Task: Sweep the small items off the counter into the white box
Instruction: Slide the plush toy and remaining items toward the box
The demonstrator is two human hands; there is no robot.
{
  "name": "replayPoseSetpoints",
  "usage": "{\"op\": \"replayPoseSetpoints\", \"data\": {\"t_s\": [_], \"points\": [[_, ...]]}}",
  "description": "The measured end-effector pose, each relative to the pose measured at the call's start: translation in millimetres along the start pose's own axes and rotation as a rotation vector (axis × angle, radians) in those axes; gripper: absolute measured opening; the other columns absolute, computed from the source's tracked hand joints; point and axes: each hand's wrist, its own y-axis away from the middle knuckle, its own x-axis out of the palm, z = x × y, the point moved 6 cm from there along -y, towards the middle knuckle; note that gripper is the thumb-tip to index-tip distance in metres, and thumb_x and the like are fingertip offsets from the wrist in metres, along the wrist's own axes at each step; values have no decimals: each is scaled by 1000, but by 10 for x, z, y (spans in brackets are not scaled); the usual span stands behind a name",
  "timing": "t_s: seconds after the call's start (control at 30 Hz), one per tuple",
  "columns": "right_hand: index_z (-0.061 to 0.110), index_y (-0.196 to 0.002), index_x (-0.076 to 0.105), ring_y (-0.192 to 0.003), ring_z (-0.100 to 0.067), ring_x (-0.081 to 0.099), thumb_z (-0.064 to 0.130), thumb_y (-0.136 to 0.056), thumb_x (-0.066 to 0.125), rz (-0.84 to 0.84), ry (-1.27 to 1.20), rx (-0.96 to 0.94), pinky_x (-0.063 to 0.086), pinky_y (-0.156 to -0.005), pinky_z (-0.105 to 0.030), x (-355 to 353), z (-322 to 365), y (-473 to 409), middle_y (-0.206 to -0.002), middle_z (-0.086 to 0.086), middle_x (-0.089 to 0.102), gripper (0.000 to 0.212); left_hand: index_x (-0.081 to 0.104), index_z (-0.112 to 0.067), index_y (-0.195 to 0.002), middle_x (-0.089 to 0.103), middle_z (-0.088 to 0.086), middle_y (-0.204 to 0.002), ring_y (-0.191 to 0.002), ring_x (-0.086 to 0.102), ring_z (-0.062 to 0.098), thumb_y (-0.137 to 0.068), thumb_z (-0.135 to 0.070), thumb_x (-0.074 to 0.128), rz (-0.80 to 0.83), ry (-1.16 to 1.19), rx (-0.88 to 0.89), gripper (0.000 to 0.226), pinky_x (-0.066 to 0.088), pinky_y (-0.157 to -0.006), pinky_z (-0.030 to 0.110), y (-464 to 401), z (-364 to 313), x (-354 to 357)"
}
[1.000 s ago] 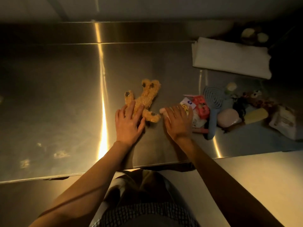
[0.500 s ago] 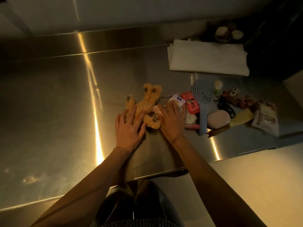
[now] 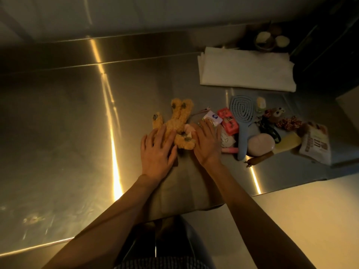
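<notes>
Plush toy [image 3: 179, 125] now between hands.

— How were the hands placed?
— The left hand [image 3: 157, 152] was laid flat, palm down, fingers straight and slightly spread. The right hand [image 3: 207, 143] was set just beside it, also palm down, fingers extended and angled away from the body.
— And the arms?
— Both forearms were stretched forward from the bottom of the view, bare, converging toward the wrists.
</notes>
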Motion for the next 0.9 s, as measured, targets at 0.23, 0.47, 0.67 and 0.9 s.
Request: {"op": "replayPoseSetpoints", "data": {"t_s": [0.23,0.47,0.67,0.9], "points": [[9,-130,54,-134,-29,39,33,-98,25,-40,-87,-21,22,-113,-52,-289,13,-95,-137,-15,51,49,50,-21,-137,44,10,-145,-129,42,34,-97,-42,38,41,13,20,46,30,-106,51,-13,-20,-86],[9,-128,54,-134,-28,38,32,-99,29,-76,-128,-88,22,-113,-51,-530,234,-226,-138,-13,50,45,50,-22,-136,45,10,-144,-131,39,33,-97,-44,34,70,-7,-66,48,23,-110,52,-40,67,-251],[6,-132,51,-133,-29,39,32,-97,33,-28,-219,-220,25,-114,-48,-360,813,-331,-138,-15,50,48,53,-20,-132,49,8,-140,-131,39,32,-95,-40,38,8,-104,-231,45,17,-112,50,77,455,-566],[10,-126,58,-126,-27,47,31,-96,37,67,-204,-483,35,-106,-41,118,2059,-181,-132,-11,56,42,64,-15,-118,58,12,-128,-121,50,35,-95,-38,34,-160,-202,-557,45,33,-104,54,739,1388,-1198]]}}
